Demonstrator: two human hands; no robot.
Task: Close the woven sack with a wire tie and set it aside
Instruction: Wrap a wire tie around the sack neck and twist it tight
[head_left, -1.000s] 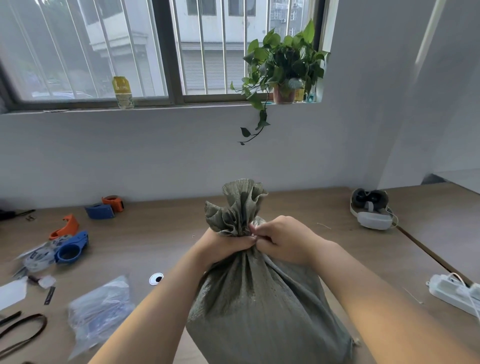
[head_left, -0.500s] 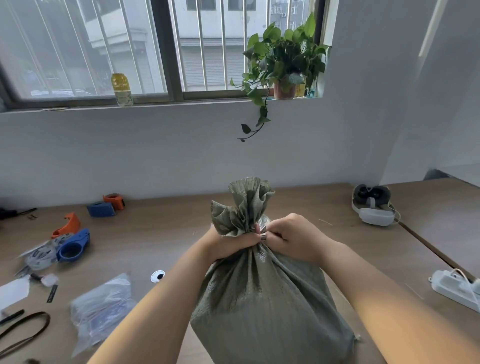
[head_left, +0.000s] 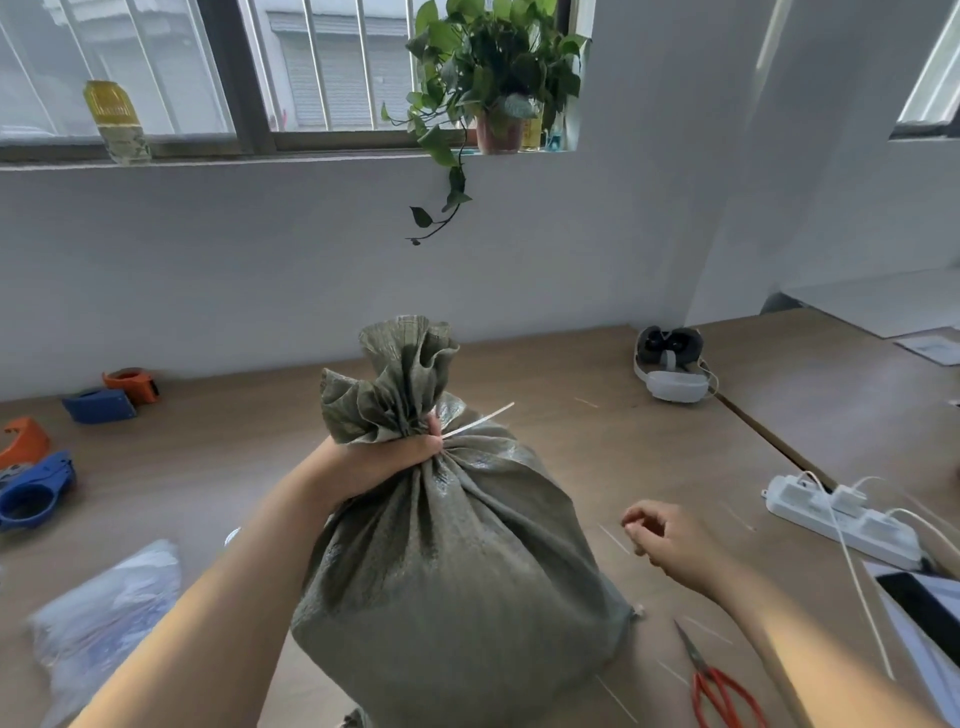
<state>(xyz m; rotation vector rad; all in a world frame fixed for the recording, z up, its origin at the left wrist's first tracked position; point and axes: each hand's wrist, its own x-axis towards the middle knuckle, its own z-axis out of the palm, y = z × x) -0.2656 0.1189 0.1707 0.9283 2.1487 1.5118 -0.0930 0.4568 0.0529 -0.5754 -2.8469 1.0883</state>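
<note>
Grey-green woven sack (head_left: 457, 571): stands full and rounded on the wooden table (head_left: 597, 431), near its front middle; the gathered mouth fans up in ruffles above the neck.
Neck: bunched tight, pleats running down from it over the sack's shoulders.
Wire tie (head_left: 478, 420): pale thin strip sticking out from the neck, slanting up toward the right; whether it is wound around the neck cannot be told, since the fingers cover that spot.
Left hand (head_left: 384, 460): fingers clamped around the neck of the sack just under the ruffles, thumb side up.
Right hand (head_left: 667, 540): off the sack, above the table to its right, fingers loosely curled with thumb and forefinger close together; whether they pinch anything is too blurred to tell.
Loose ties: a few pale thin strips lie scattered on the table around the right hand.
Scissors (head_left: 719, 686): red handles, lying on the table front right of the sack.
Power strip (head_left: 841, 522): white, with plugs and cables, further right.
Headset (head_left: 672, 371): grey and white, at the back right of the table.
Tape dispensers (head_left: 34, 491): blue and orange, at the left edge.
Plastic bag (head_left: 104, 623): clear, crumpled, front left.
Potted plant (head_left: 493, 83): on the window sill, a vine trailing down the wall.
</note>
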